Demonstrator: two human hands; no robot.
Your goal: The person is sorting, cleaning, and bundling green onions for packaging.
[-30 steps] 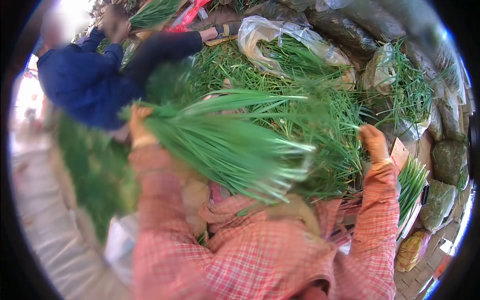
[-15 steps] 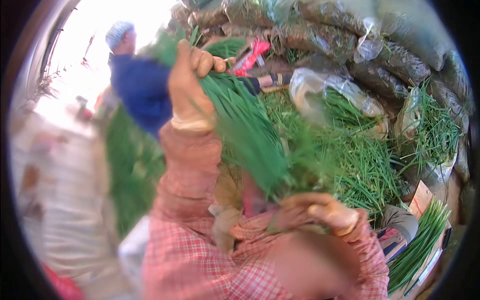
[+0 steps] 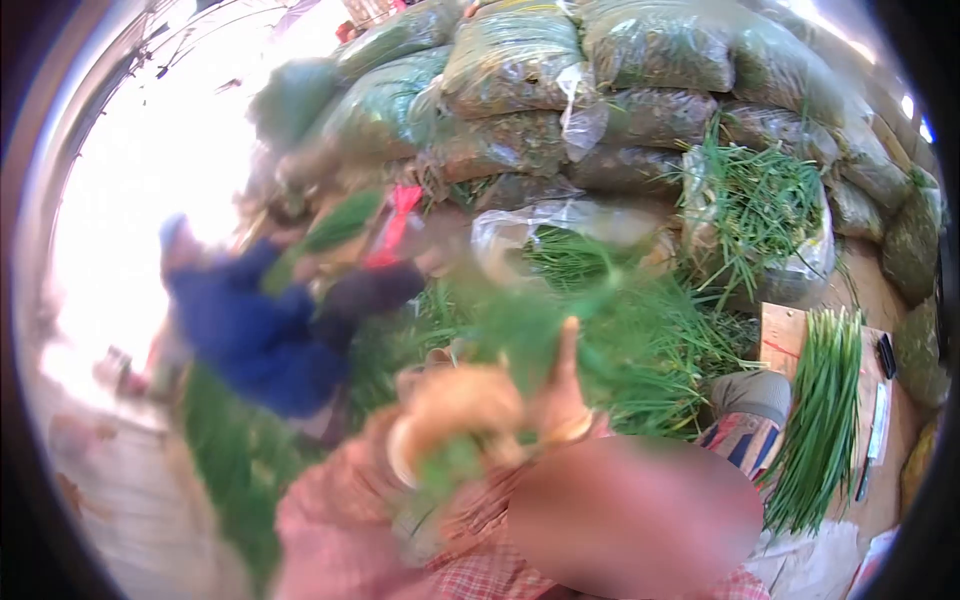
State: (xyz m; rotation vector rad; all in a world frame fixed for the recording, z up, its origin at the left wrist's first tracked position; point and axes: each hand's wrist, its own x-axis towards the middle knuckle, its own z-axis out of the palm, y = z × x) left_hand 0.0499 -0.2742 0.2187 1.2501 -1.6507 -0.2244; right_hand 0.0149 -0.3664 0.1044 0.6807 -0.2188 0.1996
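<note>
My left hand (image 3: pixel 465 410), smeared by motion, is curled round a bunch of garlic chives (image 3: pixel 450 465), with green stalks poking out below the fist. More blurred green leaves spread above and ahead of it. Close on its right is my right hand (image 3: pixel 565 395), one finger pointing up against the blurred leaves; its other fingers are hidden. Both hands are low in front of my red checked sleeves. To the right, a neat bundle of garlic chives (image 3: pixel 820 420) lies on a wooden board (image 3: pixel 785 335), beside a knife (image 3: pixel 872 450).
Loose green leaves (image 3: pixel 650 350) cover the ground ahead. An open plastic bag of leaves (image 3: pixel 760 210) stands at the right, before stacked full sacks (image 3: pixel 510 60). A person in blue (image 3: pixel 250 330) sits at the left near a red strip (image 3: pixel 400 215). More greens (image 3: pixel 225 450) lie at lower left.
My left hand has come down from high up with the chives, toward my body. My right hand has moved left beside it. The view has turned, showing more sacks and the board.
</note>
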